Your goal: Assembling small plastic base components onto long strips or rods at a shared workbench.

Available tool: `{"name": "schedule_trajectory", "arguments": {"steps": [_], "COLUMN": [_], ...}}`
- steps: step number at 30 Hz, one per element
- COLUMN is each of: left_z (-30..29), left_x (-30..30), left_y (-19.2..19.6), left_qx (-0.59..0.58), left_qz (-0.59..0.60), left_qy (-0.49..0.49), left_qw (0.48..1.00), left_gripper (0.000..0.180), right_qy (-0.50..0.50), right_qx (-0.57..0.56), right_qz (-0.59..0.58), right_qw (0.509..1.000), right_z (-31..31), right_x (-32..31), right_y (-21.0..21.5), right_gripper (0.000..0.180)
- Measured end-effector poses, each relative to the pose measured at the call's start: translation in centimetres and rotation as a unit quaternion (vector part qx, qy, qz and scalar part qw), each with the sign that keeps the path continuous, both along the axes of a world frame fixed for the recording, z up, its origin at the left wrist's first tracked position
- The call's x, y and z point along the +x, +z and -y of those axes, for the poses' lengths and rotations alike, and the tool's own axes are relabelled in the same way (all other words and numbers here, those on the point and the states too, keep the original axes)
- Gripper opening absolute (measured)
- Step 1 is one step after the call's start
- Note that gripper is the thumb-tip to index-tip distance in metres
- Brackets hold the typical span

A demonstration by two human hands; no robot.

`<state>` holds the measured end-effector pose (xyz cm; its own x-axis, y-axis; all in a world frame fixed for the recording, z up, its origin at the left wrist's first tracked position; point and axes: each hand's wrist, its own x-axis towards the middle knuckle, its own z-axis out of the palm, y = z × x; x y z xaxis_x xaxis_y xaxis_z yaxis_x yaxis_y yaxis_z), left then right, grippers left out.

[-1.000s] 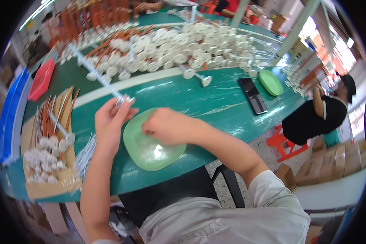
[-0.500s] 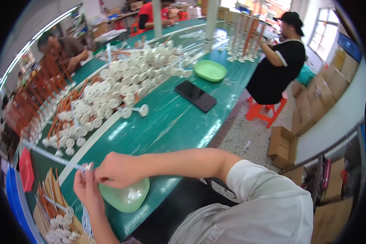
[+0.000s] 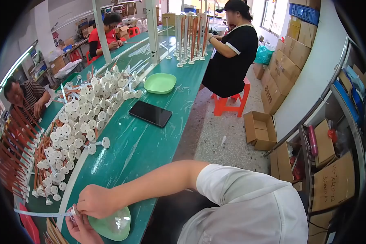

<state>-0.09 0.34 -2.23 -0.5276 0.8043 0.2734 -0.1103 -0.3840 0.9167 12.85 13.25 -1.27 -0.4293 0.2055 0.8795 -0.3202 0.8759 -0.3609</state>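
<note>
At the lower left of the work table (image 3: 140,156), my left hand (image 3: 83,231) pinches one end of a long, pale, narrow strip (image 3: 40,213), which stretches out to the left. Close against it, my right hand (image 3: 96,202) has its fingers curled at the same end. A small white part there is mostly hidden by my fingers. Just right of both hands sits a shallow light-green dish (image 3: 117,228). Beyond them spreads a big heap of white round-ended pieces (image 3: 79,126), with brown and pale strips among them.
A black phone (image 3: 150,114) lies on the table, with another green dish (image 3: 160,83) behind it. Upright brown and clear strips (image 3: 191,38) stand farther back. One co-worker (image 3: 232,57) sits on a red stool (image 3: 234,99); others sit across the table. Cardboard boxes (image 3: 286,73) line the wall.
The view has turned to the right, so the table and heap appear farther left. Both hands still work at the same strip end, now lower in the picture.
</note>
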Motion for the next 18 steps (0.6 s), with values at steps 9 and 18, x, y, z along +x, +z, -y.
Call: {"name": "schedule_trajectory", "arguments": {"steps": [9, 18], "left_z": [0.1, 0.4], "left_x": [1.2, 1.5], "left_y": [1.1, 0.3], "left_qx": [-0.012, 0.011], "left_qz": [0.018, 0.041], "left_qy": [-0.032, -0.002], "left_qw": [0.999, 0.999], "left_gripper": [0.040, 0.041], "right_qy": [-0.008, -0.044], "right_qx": [0.052, 0.135], "right_qz": [-0.065, -0.070], "right_qw": [0.997, 0.987], "right_z": [0.6, 0.9], "right_x": [0.7, 0.9], "right_y": [0.8, 1.0], "right_gripper": [0.009, 0.011]}}
